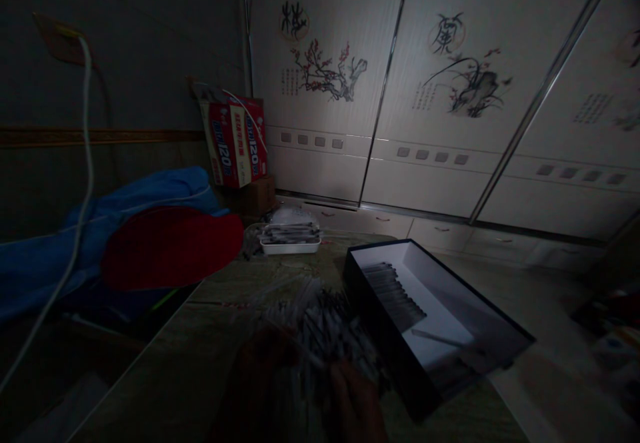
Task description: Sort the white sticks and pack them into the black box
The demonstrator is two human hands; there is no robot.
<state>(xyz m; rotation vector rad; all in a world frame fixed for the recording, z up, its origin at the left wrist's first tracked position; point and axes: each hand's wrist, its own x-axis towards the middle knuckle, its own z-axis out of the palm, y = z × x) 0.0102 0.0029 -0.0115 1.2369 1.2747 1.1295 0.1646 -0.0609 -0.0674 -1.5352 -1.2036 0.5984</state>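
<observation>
In dim light, my left hand and my right hand are close together at the bottom of the head view. A thin, pale pen-like stick runs between them, its ends at the pinched fingers of both hands. The picture is dark and blurred there, so finer detail is hidden. Just beyond the hands spreads a loose heap of slim clear-and-dark pen-like sticks. To the right, a black-edged box with a white inside holds a neat row of similar sticks and one lying apart.
A white tray of more sticks stands at the table's far end. On the left are a red round cushion-like thing, blue cloth and a hanging white cable. A red carton sits before sliding doors.
</observation>
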